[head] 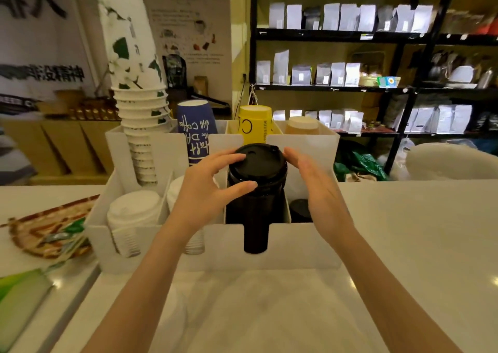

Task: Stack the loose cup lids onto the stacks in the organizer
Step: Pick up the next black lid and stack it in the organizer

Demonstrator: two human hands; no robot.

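Reaching over a pale countertop [404, 244], two bare hands framed a tall stack of black plastic cup lids [257, 174] standing in the third front compartment of a white plastic organizer [310, 244]. The left hand [204, 188] curled around the stack's top, thumb and fingertips touching the uppermost lid. The right hand [315, 188] was flat and spread, just beside the stack's right edge.

Black shelving [404, 88] holds pale pouches [336, 73], a woven tray [51, 231] lies left, and posters [186, 21] hang behind.
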